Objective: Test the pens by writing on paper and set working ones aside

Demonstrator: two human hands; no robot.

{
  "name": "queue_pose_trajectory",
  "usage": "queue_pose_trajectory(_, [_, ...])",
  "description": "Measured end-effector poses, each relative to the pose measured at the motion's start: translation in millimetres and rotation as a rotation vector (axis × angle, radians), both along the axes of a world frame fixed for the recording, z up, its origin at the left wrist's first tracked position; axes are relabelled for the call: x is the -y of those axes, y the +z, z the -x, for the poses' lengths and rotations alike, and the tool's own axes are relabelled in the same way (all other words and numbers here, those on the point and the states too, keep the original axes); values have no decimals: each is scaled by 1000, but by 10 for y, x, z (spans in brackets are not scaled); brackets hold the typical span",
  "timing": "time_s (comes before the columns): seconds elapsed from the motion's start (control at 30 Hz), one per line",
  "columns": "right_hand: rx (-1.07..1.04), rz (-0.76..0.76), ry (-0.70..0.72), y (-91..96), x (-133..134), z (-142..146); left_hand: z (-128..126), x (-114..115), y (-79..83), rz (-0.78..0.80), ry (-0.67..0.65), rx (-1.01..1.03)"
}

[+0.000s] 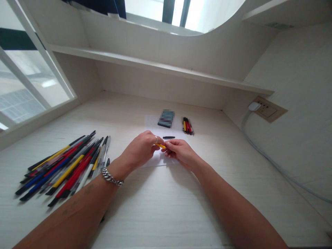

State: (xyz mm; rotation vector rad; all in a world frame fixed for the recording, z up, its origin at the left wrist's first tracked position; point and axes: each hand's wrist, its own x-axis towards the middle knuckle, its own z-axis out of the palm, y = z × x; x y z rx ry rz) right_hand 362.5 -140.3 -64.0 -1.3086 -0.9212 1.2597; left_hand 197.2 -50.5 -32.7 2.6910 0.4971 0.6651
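Observation:
My left hand point(140, 149) and my right hand point(181, 154) meet above a white sheet of paper point(153, 123), both pinching a short yellow pen barrel point(160, 146) between their fingertips. A black pen part point(168, 137) lies on the paper just beyond my fingers, apart from both hands. Farther back, a small group of red, yellow and black pens point(187, 125) lies beside the paper. A large loose pile of mixed pens point(64, 166) spreads to the left of my left forearm. A silver chain bracelet point(112, 177) circles my left wrist.
A dark, pixelated flat object point(166, 118) sits at the paper's far edge. All this rests on a pale wood-grain desk point(166, 211) under a white shelf point(155, 65). A window point(26, 79) lies left; a plugged wall socket point(261, 110) and grey cable point(269, 155) lie right.

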Motion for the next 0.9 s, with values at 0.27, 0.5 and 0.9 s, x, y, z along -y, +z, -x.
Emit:
queue_pose_trajectory(0.27, [-28, -6, 44, 20, 14, -1, 21, 40, 55, -11, 5, 37])
queue_pose_trajectory(0.5, [22, -1, -51, 35, -4, -72, 51, -62, -56, 81, 57, 81])
queue_pose_trajectory(0.9, [1206, -200, -142, 2, 57, -123, 29, -183, -234, 272, 151, 38])
